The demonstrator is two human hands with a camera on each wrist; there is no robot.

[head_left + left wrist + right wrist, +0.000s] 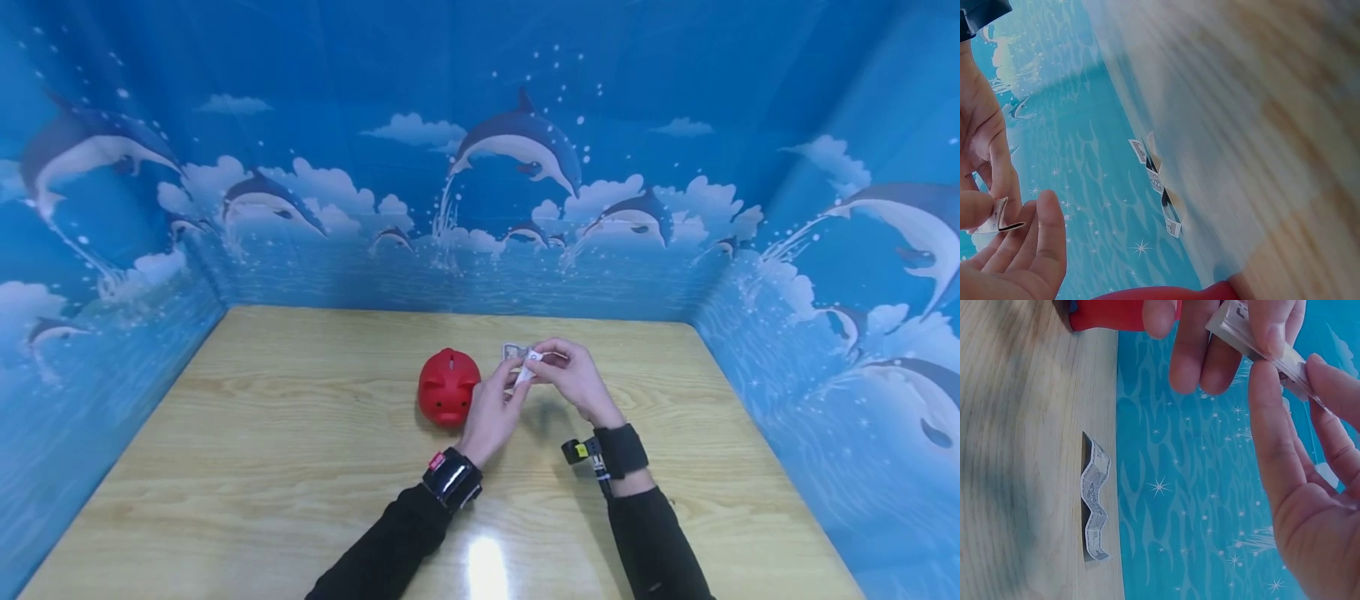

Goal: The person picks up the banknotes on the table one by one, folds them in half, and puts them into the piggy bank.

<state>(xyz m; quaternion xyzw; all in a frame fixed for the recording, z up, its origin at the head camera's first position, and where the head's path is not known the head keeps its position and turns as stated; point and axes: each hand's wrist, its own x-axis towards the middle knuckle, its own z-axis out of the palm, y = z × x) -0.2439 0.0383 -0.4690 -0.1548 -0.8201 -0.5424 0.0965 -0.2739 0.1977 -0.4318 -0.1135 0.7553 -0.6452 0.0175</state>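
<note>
Head view shows us both hands meeting above the table [300, 417]. Between them is a folded banknote [529, 367], just beside the piggy bank [438, 385]. We see the left hand [491, 412] pinching the folded banknote between thumb and fingers, the gap narrow as the paper; its other fingers spread loosely in the right wrist view. The right hand [576, 379] pinches the opposite end just as narrowly. We find the paper thin, creased into flat layers with crisp edges. A second banknote [1096, 497] stands on the table, bent into zigzag waves. We note the piggy bank's rounded, smooth red body, slotted on top, and the table's streaky, pale wood grain. Behind hangs a blue dolphin-printed backdrop [337, 275].
</note>
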